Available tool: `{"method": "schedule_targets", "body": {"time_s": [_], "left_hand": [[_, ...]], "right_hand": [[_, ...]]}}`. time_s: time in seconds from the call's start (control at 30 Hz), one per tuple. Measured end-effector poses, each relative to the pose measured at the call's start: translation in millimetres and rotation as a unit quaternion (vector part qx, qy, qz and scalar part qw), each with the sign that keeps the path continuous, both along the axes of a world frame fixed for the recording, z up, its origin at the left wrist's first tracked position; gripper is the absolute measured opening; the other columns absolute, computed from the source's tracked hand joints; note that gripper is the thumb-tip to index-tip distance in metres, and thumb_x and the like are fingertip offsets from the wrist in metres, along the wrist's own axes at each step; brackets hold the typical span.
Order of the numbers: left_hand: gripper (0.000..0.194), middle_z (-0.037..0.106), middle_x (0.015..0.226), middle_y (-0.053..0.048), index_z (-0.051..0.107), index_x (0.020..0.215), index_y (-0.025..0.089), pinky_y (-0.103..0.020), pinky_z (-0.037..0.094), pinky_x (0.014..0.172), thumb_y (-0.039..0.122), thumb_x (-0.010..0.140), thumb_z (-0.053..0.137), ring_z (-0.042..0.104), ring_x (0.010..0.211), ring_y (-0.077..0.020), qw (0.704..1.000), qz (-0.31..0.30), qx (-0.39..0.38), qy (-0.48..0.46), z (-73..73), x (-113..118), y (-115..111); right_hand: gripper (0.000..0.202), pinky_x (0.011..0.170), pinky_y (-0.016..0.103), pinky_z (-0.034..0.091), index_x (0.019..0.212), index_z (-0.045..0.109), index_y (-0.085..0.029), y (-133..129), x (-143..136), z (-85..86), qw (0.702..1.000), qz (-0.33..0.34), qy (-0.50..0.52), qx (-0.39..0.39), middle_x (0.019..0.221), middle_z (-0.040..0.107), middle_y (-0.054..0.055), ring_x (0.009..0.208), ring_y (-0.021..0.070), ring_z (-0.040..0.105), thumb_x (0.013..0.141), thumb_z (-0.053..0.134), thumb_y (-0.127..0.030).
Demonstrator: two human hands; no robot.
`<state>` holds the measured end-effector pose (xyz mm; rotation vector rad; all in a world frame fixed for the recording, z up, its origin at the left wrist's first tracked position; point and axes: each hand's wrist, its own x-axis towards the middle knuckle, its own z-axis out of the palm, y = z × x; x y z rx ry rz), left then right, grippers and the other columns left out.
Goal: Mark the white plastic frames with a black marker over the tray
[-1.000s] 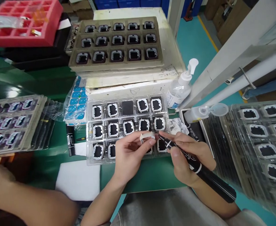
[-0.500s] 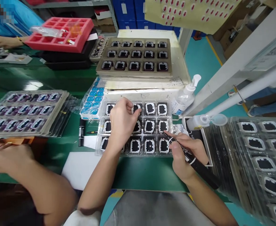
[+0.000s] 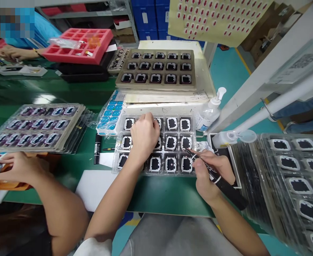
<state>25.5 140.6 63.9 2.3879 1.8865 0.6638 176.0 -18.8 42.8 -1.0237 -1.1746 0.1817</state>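
In front of me lies a clear plastic tray (image 3: 178,173) with rows of black-and-white square parts (image 3: 171,143) in its pockets. My left hand (image 3: 145,137) is over the tray's upper middle. Its fingers are curled in and closed, and the back of the hand hides what they hold, if anything. Held like a pen in my right hand (image 3: 212,174) is a black marker (image 3: 227,188). The marker's tip is at a part in the right-hand column of the middle row; whether it touches is too small to tell.
A filled brown tray (image 3: 156,85) stands behind, with a pump bottle (image 3: 208,113) at its right. Stacked trays flank me, one pile (image 3: 276,170) right and another (image 3: 36,126) left. A co-worker's hand (image 3: 20,167) works at my left; a capped marker (image 3: 97,151) lies nearby.
My left hand's fingers have drawn together and turned down over the tray's upper row. The marker stays near the same part. The co-worker's hand now holds something bluish, and the view has shifted slightly.
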Motion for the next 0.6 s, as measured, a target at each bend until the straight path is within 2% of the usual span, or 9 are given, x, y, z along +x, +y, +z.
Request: {"method": "schedule_targets", "body": {"time_s": [0.17, 0.27, 0.4, 0.5, 0.6], "left_hand": [[0.025, 0.075, 0.095, -0.010, 0.075, 0.094, 0.020, -0.036, 0.045, 0.070, 0.042, 0.102, 0.068, 0.068, 0.081, -0.0267, 0.994, -0.094, -0.002, -0.049, 2.7, 13, -6], [0.033, 0.074, 0.100, -0.016, 0.077, 0.088, 0.018, -0.040, 0.051, 0.073, 0.050, 0.097, 0.077, 0.070, 0.093, -0.0341, 0.995, -0.092, -0.033, -0.025, 1.8, 26, -4], [0.034, 0.074, 0.105, -0.019, 0.076, 0.089, 0.016, -0.048, 0.056, 0.084, 0.048, 0.095, 0.081, 0.067, 0.107, -0.0400, 0.996, -0.076, -0.050, -0.023, -0.2, 35, 1], [0.029, 0.073, 0.106, -0.017, 0.072, 0.092, 0.016, -0.049, 0.056, 0.091, 0.042, 0.093, 0.085, 0.065, 0.108, -0.0378, 0.995, -0.079, -0.039, -0.055, -1.1, 35, -2], [0.016, 0.071, 0.104, -0.014, 0.068, 0.091, 0.017, -0.046, 0.054, 0.092, 0.026, 0.096, 0.080, 0.064, 0.107, -0.0340, 0.987, -0.112, -0.026, -0.108, -2.0, 37, -10]], "right_hand": [[0.013, 0.081, 0.044, 0.073, 0.103, 0.064, -0.027, -4, 3, -2.4, 1.000, -0.021, 0.009, -0.009, 0.078, 0.072, -0.003, 0.081, 0.0229, 0.080, 0.099, 0.072, -0.018], [0.014, 0.079, 0.041, 0.071, 0.105, 0.065, -0.026, -6, 6, -5.9, 0.999, -0.031, 0.014, -0.010, 0.079, 0.073, -0.002, 0.087, 0.0250, 0.083, 0.099, 0.073, -0.018], [0.015, 0.077, 0.040, 0.071, 0.105, 0.064, -0.026, -7, 8, -8.9, 0.999, -0.046, 0.019, -0.005, 0.083, 0.075, -0.001, 0.087, 0.0242, 0.083, 0.098, 0.074, -0.016], [0.015, 0.081, 0.043, 0.071, 0.105, 0.063, -0.025, -7, 8, -9.0, 0.998, -0.053, 0.015, 0.000, 0.080, 0.073, -0.002, 0.087, 0.0252, 0.083, 0.097, 0.074, -0.017], [0.014, 0.084, 0.045, 0.071, 0.103, 0.063, -0.025, -7, 9, -8.5, 0.999, -0.052, 0.006, -0.009, 0.080, 0.074, -0.002, 0.088, 0.0268, 0.083, 0.098, 0.074, -0.019]]}}
